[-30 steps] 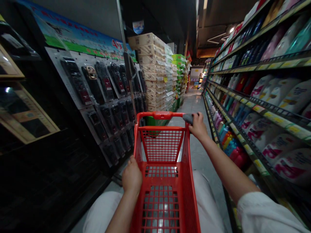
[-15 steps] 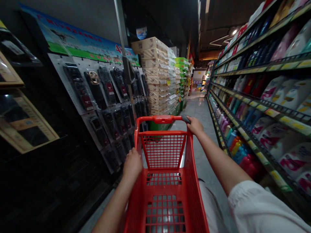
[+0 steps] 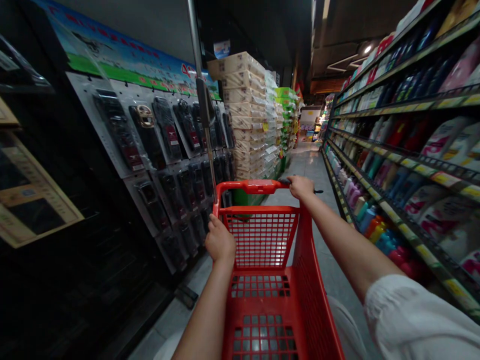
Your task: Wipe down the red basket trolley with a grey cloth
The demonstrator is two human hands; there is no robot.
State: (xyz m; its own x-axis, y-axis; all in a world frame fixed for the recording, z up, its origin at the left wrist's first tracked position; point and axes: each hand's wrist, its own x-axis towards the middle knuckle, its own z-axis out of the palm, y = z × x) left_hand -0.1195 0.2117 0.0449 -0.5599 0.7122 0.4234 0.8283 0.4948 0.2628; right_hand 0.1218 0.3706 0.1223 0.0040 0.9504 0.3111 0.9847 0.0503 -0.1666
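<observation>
A red plastic shopping cart (image 3: 258, 295) with a grid floor and a grid end panel stands right in front of me. My left hand (image 3: 220, 241) is closed around the cart's left side edge, just below the corner of the bar. At the far right corner, my right hand (image 3: 301, 187) is closed on the end of the red bar (image 3: 255, 187). A slim dark piece shows on both sides of that hand; whether it belongs to the cart I cannot tell. Nothing lies inside the visible part of the basket.
Left of the cart, packaged belts (image 3: 168, 130) hang on a display rack. A metal pole (image 3: 193, 40) rises by the cart's left corner. Stacked tissue packs (image 3: 243, 115) stand ahead. Shelves of bottles (image 3: 405, 165) line the right side. A tiled aisle (image 3: 305, 162) runs forward between them.
The cart has shifted slightly to the right in view. My left hand has moved up and right along its edge. More of the dark piece shows beside my right hand.
</observation>
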